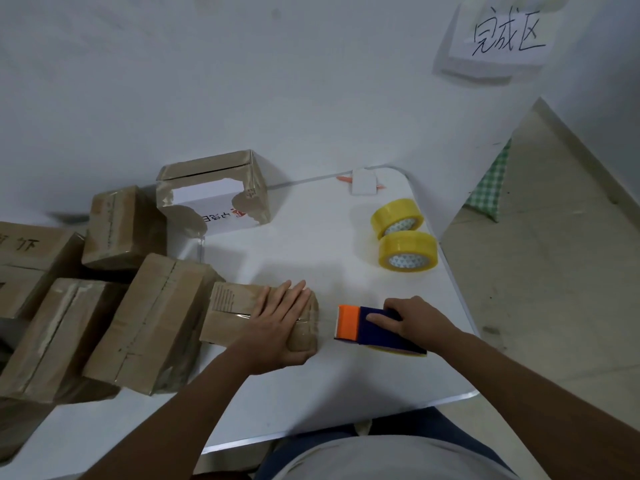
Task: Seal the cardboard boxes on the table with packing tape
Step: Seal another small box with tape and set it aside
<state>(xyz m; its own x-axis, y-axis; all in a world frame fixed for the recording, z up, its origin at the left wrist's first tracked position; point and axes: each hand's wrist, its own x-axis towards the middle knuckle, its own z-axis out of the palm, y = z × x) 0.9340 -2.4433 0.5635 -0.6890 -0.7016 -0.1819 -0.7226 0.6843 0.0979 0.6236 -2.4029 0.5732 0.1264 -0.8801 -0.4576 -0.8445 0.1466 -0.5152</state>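
A small brown cardboard box (228, 313) lies on the white table (311, 393) in front of me. My left hand (280, 323) presses flat on its top right end, thumb wrapped over the near edge. Just right of the box, my right hand (412, 318) grips a blue and orange tape dispenser (363, 327) with a yellow roll underneath. A faint strip of clear tape seems to run from the dispenser's orange end to the box.
Several taped brown boxes (149, 323) crowd the left side. A white box (214, 192) with torn tape stands behind. Two yellow tape rolls (403, 237) sit at the right, near the table edge. A handwritten paper sign (502, 36) hangs on the wall.
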